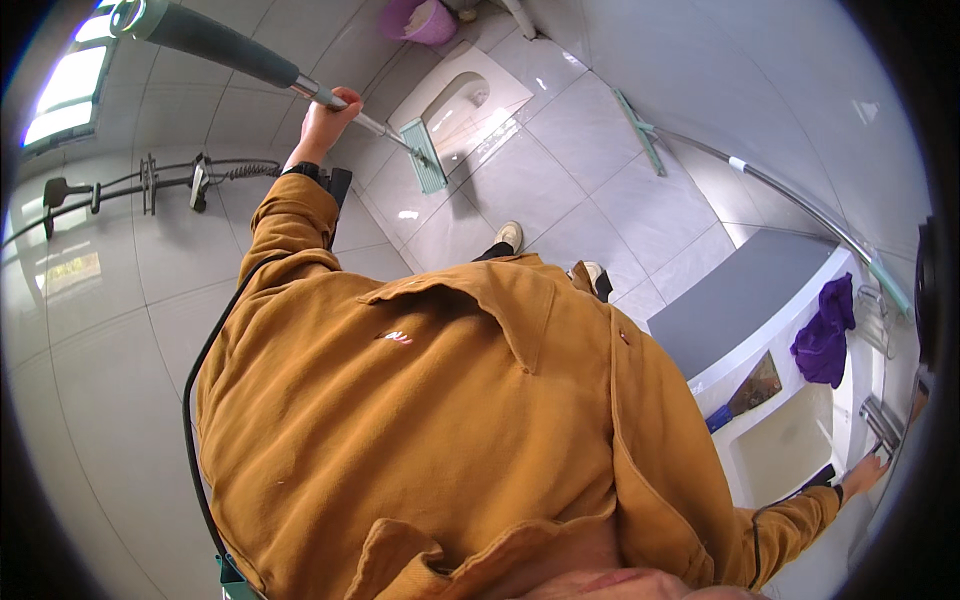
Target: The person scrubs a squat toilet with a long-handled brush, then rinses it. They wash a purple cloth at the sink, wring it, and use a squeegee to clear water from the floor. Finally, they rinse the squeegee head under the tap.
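At the upper left, my left hand is closed round the metal pole of a mop. Its thick dark green grip rises toward the upper left corner, while the pale green flat head hangs beside the squat toilet. Far to the right, my right hand reaches over the white washbasin to a chrome faucet. Its fingers look closed at the faucet's lever, though they show only small here.
A purple cloth hangs over the basin's edge near a blue-handled scraper. A long-handled squeegee leans along the right wall. A shower rail runs along the left wall, and a purple basket stands at the back.
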Demonstrator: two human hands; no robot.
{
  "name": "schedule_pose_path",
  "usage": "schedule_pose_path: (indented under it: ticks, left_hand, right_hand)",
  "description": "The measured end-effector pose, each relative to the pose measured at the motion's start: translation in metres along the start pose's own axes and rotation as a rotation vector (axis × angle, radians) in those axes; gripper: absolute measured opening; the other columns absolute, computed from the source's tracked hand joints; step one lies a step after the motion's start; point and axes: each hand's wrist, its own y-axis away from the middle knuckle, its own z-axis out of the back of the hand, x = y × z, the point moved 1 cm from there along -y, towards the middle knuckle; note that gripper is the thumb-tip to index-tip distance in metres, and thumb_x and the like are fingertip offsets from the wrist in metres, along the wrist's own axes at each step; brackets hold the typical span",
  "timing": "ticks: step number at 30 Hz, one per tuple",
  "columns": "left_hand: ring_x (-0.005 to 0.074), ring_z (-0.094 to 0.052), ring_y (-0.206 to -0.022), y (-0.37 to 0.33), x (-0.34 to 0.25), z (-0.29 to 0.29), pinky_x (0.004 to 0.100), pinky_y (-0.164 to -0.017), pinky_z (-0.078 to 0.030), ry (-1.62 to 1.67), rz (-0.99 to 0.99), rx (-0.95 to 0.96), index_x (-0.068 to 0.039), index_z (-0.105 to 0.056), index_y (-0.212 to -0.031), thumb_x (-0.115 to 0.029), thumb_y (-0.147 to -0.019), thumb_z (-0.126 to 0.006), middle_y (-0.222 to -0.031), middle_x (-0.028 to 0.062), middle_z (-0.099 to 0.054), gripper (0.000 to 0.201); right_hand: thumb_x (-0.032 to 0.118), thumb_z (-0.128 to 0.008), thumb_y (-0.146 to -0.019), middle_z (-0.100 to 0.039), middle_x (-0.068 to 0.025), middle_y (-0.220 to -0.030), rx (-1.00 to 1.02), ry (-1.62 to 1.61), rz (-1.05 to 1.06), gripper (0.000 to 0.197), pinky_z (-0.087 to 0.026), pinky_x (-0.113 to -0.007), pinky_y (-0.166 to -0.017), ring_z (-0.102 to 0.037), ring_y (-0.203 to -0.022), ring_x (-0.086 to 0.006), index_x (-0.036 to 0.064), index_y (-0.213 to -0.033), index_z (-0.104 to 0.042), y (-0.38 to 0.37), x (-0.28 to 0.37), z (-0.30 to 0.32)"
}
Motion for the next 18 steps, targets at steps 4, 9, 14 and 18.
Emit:
schedule_pose_path:
  ticks: [4,9,14,18]
  left_hand:
    - [0.0143,-0.060,-0.081,0.004,0.006,0.005,0.0286,-0.073,-0.046,-0.041,0.009,0.025,-0.016,-0.064,-0.093,-0.032,-0.076,-0.063,-0.082,0.0002,-0.064,0.023]
    - [0.0153,-0.061,-0.081,0.001,0.009,0.005,0.0288,-0.073,-0.047,-0.065,-0.051,0.073,-0.014,-0.064,-0.094,-0.030,-0.075,-0.064,-0.083,0.0025,-0.064,0.024]
    - [0.0154,-0.061,-0.073,-0.011,-0.005,-0.034,0.0300,-0.067,-0.049,0.159,-0.216,-0.013,-0.010,-0.063,-0.095,-0.017,-0.076,-0.065,-0.080,0.0059,-0.065,0.020]
    - [0.0195,-0.061,-0.072,-0.010,-0.041,-0.100,0.0326,-0.061,-0.050,0.297,-0.220,0.141,-0.010,-0.059,-0.103,-0.003,-0.079,-0.059,-0.083,0.0058,-0.064,0.025]
  right_hand:
    - [0.026,-0.051,-0.080,-0.062,-0.0103,-0.102,-0.027,0.195,0.062,0.054,-0.048,-0.038,-0.066,-0.061,-0.082,-0.0296,0.0132,-0.131,-0.041,0.008,0.021,-0.005]
    - [0.033,-0.055,-0.080,-0.057,-0.0044,-0.083,0.246,0.050,-0.308,0.057,-0.042,-0.031,-0.048,-0.055,-0.065,-0.0178,0.0201,-0.134,-0.040,0.017,0.058,0.009]
    - [0.035,-0.056,-0.086,-0.053,-0.0001,-0.085,0.613,-0.055,-0.223,0.053,-0.037,-0.023,-0.051,-0.049,-0.067,-0.0095,0.0183,-0.134,-0.042,0.075,0.150,0.043]
    - [0.030,-0.049,-0.092,-0.057,-0.0053,-0.104,0.528,-0.492,0.204,0.040,-0.042,-0.025,-0.073,-0.053,-0.083,-0.0122,0.0168,-0.130,-0.046,0.177,0.314,0.098]
